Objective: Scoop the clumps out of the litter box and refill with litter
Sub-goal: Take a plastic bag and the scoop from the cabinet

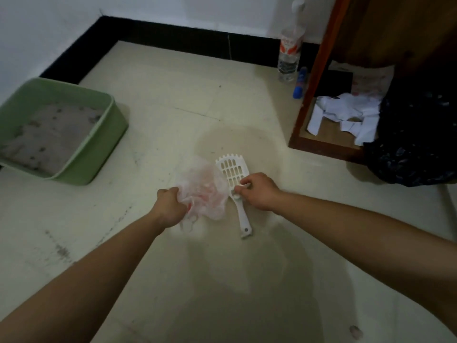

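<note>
A green litter box (99,142) stands on the floor at the left, against the wall, with grey litter and several dark clumps in it. In the middle of the floor lies a white slotted scoop (233,173), handle pointing toward me. My right hand (259,191) pinches the scoop where the handle meets the blade. Beside it, my left hand (170,206) grips a thin pink-and-white plastic bag (205,191), which is crumpled on the floor and touches the scoop's left edge.
A wooden cabinet (319,142) stands open at the right with white papers (346,115) inside. A dark patterned bag (415,144) sits in front of it. A clear bottle (289,55) and a blue tube (299,82) stand by the wall.
</note>
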